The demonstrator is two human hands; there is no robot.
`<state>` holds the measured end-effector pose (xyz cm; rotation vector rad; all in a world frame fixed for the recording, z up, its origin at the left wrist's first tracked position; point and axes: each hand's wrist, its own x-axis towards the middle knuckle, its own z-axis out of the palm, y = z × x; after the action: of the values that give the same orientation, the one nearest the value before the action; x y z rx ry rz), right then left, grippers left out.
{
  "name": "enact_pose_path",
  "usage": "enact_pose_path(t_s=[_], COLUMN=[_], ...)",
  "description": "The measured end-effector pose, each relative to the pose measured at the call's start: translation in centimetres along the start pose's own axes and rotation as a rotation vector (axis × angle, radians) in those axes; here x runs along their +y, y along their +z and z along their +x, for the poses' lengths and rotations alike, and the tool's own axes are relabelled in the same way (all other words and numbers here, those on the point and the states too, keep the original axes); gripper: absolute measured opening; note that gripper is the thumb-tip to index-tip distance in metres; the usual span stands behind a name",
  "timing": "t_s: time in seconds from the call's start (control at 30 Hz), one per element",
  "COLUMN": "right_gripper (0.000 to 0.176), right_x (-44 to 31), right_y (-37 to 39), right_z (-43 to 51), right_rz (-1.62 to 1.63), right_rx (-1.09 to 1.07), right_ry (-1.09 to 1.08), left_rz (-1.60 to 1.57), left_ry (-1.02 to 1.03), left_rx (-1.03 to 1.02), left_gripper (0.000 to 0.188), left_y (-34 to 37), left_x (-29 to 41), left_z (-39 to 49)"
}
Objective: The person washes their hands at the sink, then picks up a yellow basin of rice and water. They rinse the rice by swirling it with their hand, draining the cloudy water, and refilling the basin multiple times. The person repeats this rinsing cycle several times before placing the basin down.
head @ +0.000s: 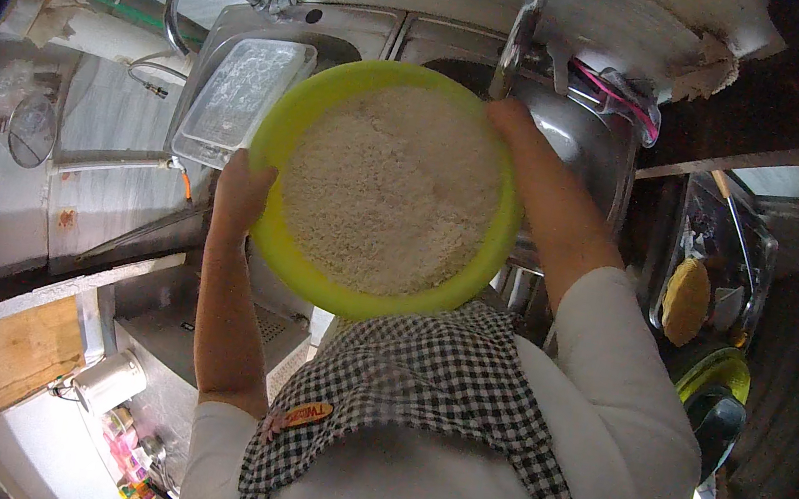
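Observation:
A wide yellow-green plastic basin is held up in front of my checked apron, over the near edge of a double steel sink. Pale, uncooked-looking rice grains fill much of it. My left hand grips the basin's left rim, thumb over the edge. On the far right rim is my right hand, its fingers mostly hidden. A translucent plastic container lies in the left sink, partly behind the basin.
A curved faucet stands at the back left, another metal spout at the back right. The steel sink extends right. Further right, a tray holds a ladle and a yellowish oval item. A round strainer hangs left.

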<state>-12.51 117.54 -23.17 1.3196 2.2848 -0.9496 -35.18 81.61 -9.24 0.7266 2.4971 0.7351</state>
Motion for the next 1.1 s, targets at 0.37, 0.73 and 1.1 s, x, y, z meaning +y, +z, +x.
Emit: enact_pose_path(t_s=[0.37,0.73,1.1], right_gripper=[0.028,0.018,0.043], right_x=[11.1,8.7,7.5], right_y=[-2.5,-6.2,-2.1], right_z=[0.7,-3.9,-7.0], right_rz=[2.125,2.251,1.593], right_rx=[0.299,0.466,0.246], right_ry=[-0.335,-0.019,-0.127], left_rz=[-0.187,-0.124,0.011], left_ry=[0.115,-0.007,0.048], left_rx=[0.128,0.143,0.158], left_gripper=[0.037,0.042,0.045], left_y=[5.3,5.5,5.4], left_x=[-6.1,-6.5,-5.7], left_z=[-1.0,-0.5,-1.3])
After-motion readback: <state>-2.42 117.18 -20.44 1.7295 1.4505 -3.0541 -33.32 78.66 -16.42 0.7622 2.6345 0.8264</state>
